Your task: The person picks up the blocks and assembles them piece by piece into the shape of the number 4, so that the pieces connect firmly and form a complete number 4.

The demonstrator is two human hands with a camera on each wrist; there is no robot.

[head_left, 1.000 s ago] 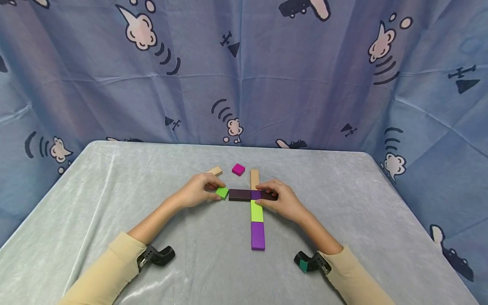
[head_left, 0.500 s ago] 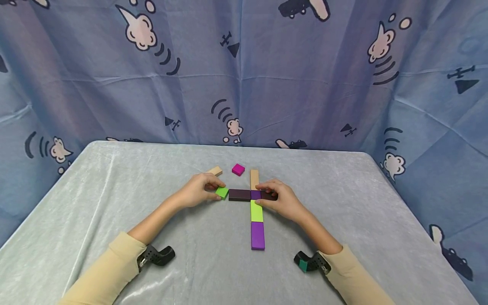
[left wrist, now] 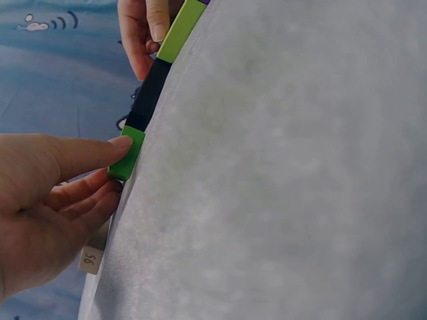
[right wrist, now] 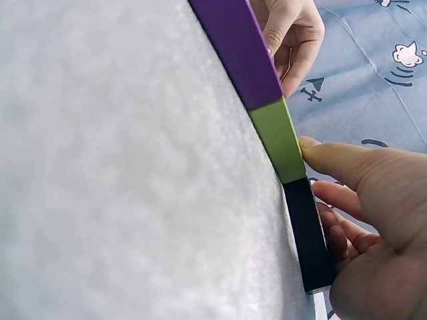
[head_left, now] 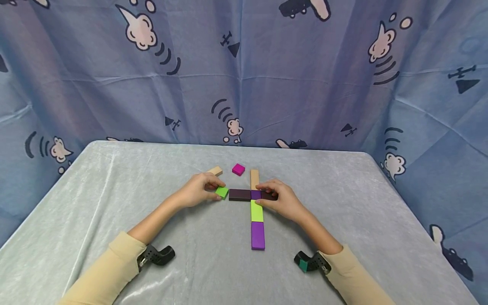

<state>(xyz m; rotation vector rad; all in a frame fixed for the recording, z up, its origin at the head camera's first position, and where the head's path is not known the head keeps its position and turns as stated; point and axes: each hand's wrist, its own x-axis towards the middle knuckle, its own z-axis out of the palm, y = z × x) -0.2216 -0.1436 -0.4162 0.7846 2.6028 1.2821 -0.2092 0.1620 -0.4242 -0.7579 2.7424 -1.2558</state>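
Flat coloured blocks form a cross on the grey table point(head_left: 114, 203). My left hand point(head_left: 218, 189) pinches a small green block point(head_left: 222, 192) at the left end, just short of a dark brown block point(head_left: 239, 195). My right hand point(head_left: 265, 197) grips another dark brown block point(head_left: 269, 196), which lies to the right of a small purple square point(head_left: 256, 194). A lime block point(head_left: 256, 211) and a long purple block point(head_left: 257, 235) run toward me. The left wrist view has my thumb on the green block point(left wrist: 127, 153). In the right wrist view my thumb meets the lime block point(right wrist: 277, 137) beside the dark block point(right wrist: 308, 233).
A tan block point(head_left: 254, 178) extends the cross away from me. A second tan block point(head_left: 215, 171) and a magenta square point(head_left: 238, 169) lie loose behind the hands. A blue patterned curtain point(head_left: 244, 76) hangs behind the table's far edge.
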